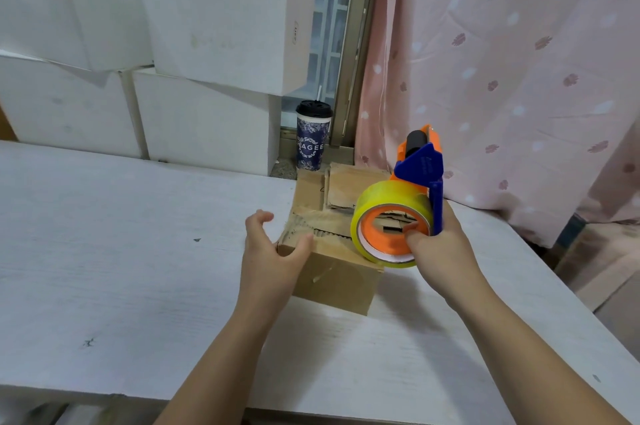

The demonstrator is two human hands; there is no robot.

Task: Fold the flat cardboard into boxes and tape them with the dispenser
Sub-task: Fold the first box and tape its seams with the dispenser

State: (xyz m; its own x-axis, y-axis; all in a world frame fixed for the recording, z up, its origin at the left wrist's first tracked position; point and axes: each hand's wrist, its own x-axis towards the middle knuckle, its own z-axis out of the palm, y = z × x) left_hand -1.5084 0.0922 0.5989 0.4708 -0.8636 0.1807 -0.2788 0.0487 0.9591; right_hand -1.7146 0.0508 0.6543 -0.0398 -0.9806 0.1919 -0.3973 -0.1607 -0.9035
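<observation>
A small brown cardboard box stands on the white table, its top flaps folded in. My left hand grips the box's near left top corner, thumb on the top flap. My right hand grips the blue handle of an orange and blue tape dispenser, thumb in the core of its yellowish tape roll. The dispenser is held above the right side of the box, roller end pointing up and away.
More flat brown cardboard lies behind the box. A dark paper cup with a lid stands at the window sill. White boxes are stacked at the back left. A pink curtain hangs on the right.
</observation>
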